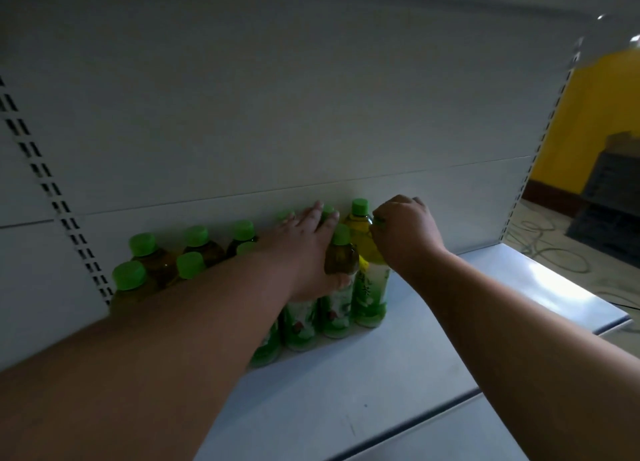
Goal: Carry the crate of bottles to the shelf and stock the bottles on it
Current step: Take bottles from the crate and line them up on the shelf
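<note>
Several green-capped tea bottles (pixel 157 265) stand in rows on the white metal shelf (pixel 398 374), against its back panel. My left hand (pixel 304 249) lies flat over the bottles in the middle of the group, fingers spread, thumb against a front bottle (pixel 341 263). My right hand (pixel 405 235) is closed around the neck of the rightmost bottle (pixel 369 287), which stands upright on the shelf at the end of the row. Another bottle (pixel 359 215) stands just behind it. The crate is out of view.
The slotted upright (pixel 55 197) marks the shelf's left side; another upright (pixel 540 142) ends it on the right. Beyond are a yellow wall (pixel 585 114), a dark stack of crates (pixel 613 197) and cables (pixel 550 242) on the floor.
</note>
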{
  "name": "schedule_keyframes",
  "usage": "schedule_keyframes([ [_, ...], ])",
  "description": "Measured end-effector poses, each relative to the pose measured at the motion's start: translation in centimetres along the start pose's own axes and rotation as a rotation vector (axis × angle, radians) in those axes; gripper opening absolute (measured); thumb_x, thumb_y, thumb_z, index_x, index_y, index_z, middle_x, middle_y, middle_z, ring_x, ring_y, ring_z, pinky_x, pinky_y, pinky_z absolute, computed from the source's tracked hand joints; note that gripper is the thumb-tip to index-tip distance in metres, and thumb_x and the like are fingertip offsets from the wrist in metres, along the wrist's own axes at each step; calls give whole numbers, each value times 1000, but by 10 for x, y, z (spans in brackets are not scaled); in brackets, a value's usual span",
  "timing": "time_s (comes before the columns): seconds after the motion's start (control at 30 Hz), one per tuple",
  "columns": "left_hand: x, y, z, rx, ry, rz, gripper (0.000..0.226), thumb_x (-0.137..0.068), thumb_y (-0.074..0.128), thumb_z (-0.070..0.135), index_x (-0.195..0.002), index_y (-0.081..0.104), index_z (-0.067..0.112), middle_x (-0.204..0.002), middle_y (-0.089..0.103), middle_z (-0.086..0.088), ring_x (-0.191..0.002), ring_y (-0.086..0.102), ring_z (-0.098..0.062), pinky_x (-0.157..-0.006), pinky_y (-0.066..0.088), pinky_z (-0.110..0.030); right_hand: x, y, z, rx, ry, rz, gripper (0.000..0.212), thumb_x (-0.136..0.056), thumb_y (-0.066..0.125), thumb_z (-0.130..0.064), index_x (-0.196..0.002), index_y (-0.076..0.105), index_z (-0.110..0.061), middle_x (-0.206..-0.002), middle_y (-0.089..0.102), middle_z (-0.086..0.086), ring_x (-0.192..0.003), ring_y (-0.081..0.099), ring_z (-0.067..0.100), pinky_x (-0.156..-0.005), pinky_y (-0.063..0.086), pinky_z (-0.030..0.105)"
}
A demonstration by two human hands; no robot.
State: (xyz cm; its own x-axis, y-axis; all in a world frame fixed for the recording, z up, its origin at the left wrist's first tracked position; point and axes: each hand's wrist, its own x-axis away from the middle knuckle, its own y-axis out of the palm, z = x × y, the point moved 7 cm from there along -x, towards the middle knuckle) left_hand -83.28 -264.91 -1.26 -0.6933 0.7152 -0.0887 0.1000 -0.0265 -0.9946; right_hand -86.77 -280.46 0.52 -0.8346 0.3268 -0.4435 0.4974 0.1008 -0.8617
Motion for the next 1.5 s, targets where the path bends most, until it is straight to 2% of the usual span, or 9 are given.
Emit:
schedule_keyframes([
  [0.1,-6,1,8,-25,39,11,99,-88,44,73,-157,-12,29,-165,-14,-3,-152,-7,-22,-120,0,-38,5,3,6,-77,64,-10,26,-95,55,-22,-118,66,-20,-111,63,8,-108,51,29,-79,40,33],
  [0.2,-11,10,5,10,11,-5,101,-85,45,75,-157,-11,31,-166,-3,-1,-153,-3,-22,-121,4,-40,4,7,10,-135,119,-61,23,-94,58,-25,-117,62,-26,-102,65,9,-84,53,28,-67,38,30],
  [0.43,-11,10,0,22,25,-30,101,-86,49,70,-156,-11,31,-166,-8,1,-152,-5,-17,-123,6,-39,1,-2,11,-152,117,-84,20,-93,56,-13,-108,67,-20,-97,68,8,-77,57,24,-60,41,28],
  [1.0,-8,7,2,40,12,-47,102,-85,51,70,-156,-11,32,-165,-13,1,-152,-7,-17,-123,8,-42,1,1,7,-125,90,-106,20,-94,58,-20,-114,61,-17,-97,64,9,-83,57,26,-65,45,31],
  [1.13,-4,-8,-5,65,-30,-31,108,-83,58,68,-158,-8,26,-165,-14,2,-152,1,-22,-121,12,-41,9,-10,-6,-41,14,-102,37,-95,59,-18,-132,55,-17,-128,54,10,-120,48,30,-91,45,39],
  [1.2,-2,-16,-16,-10,-76,-12,111,-83,57,70,-158,-7,18,-166,-12,-3,-152,0,-22,-120,12,-41,11,-24,-22,-25,-90,-25,38,-97,56,-24,-134,56,-19,-134,52,7,-127,43,27,-99,41,39],
  [1.27,0,-12,-26,-52,-120,-81,114,-83,55,71,-157,-7,12,-165,-12,-7,-153,-2,-23,-121,10,-41,12,-27,-41,-91,-191,-52,34,-99,53,-28,-131,59,-18,-127,56,6,-119,50,26,-93,44,36],
  [1.4,4,2,-30,2,-133,-137,112,-85,53,68,-156,-11,11,-165,-16,-8,-152,-9,-21,-122,5,-39,16,-7,-60,-92,-226,-321,31,-98,57,-33,-123,60,-15,-106,57,4,-97,59,22,-81,52,35],
  [1.5,4,1,-30,-2,-134,-123,111,-85,54,67,-157,-10,12,-165,-16,-7,-152,-10,-20,-121,5,-39,11,-4,-61,-46,-230,-306,27,-96,58,-24,-121,62,-16,-98,55,2,-87,55,20,-74,48,31],
])
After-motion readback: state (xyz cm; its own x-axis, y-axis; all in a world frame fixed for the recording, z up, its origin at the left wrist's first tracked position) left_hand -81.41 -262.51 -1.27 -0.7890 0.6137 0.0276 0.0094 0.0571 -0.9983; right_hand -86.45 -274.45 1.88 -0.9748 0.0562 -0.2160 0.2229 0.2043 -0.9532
